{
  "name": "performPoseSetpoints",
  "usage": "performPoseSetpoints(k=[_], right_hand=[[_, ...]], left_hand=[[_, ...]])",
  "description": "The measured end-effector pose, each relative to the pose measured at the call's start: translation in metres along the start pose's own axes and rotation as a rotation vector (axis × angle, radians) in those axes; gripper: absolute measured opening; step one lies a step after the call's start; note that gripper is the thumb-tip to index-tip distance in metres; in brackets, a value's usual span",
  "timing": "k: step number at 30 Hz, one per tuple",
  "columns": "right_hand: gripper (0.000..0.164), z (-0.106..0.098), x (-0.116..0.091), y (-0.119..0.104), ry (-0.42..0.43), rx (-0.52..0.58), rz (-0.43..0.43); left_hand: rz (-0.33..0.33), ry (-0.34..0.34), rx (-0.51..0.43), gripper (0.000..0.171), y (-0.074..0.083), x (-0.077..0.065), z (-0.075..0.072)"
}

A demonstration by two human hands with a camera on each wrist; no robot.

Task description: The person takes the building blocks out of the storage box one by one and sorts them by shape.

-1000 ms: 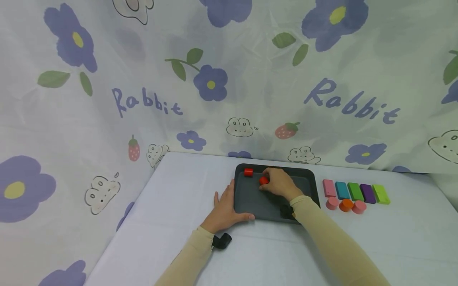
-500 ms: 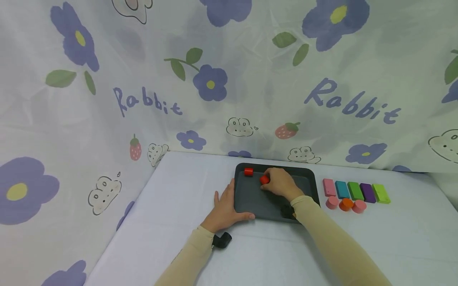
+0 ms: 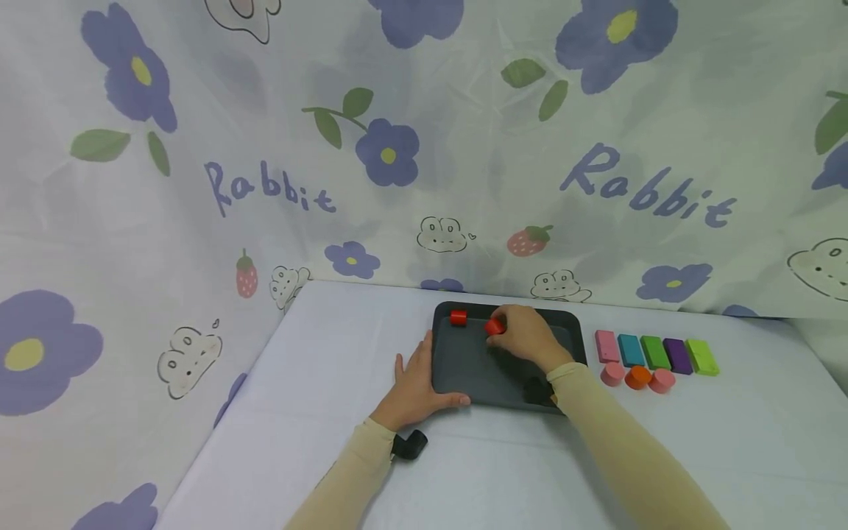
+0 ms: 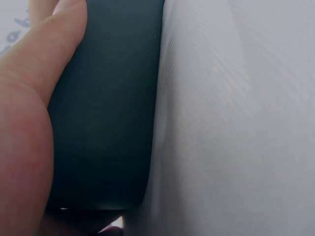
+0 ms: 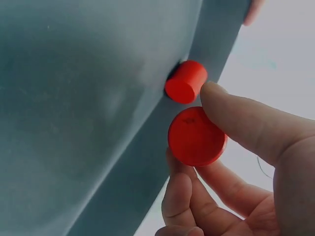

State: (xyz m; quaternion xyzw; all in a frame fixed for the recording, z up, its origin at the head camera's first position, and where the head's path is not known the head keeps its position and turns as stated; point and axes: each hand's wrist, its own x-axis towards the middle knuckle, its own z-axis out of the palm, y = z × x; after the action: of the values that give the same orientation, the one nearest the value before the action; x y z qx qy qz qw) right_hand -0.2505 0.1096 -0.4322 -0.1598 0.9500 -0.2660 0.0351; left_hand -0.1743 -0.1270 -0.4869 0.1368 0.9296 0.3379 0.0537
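A dark grey tray (image 3: 464, 368) lies on the white table. My left hand (image 3: 417, 386) rests against its near left corner, thumb along the near edge and fingers along the left side; the left wrist view shows the thumb against the tray wall (image 4: 108, 108). Over the tray's far part, my right hand (image 3: 530, 335) pinches a red cylinder (image 5: 197, 136) between thumb and fingers, its round end towards the wrist camera. Another red cylinder (image 3: 458, 317) lies on its side in the tray's far left corner.
Right of the tray stands a row of blocks: pink (image 3: 606, 346), blue (image 3: 631, 350), green (image 3: 655, 352), purple (image 3: 678, 356) and lime (image 3: 702, 357). In front of them are a pink cylinder (image 3: 612, 374), an orange cylinder (image 3: 638, 377) and another pink cylinder (image 3: 662, 380). A patterned curtain (image 3: 397, 206) hangs behind.
My right hand has shifted slightly right and away from me with the pinched red cylinder. The left hand keeps its place on the tray corner, and the other red cylinder stays put.
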Motion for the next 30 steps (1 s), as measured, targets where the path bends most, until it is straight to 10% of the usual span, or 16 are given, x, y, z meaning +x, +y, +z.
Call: performPoseSetpoints(k=[30], right_hand=[[0.049,-0.032,-0.049,0.008,0.181,0.086,-0.013]], left_hand=[[-0.002,-0.002,0.004,0.135,-0.003,-0.002,0.002]])
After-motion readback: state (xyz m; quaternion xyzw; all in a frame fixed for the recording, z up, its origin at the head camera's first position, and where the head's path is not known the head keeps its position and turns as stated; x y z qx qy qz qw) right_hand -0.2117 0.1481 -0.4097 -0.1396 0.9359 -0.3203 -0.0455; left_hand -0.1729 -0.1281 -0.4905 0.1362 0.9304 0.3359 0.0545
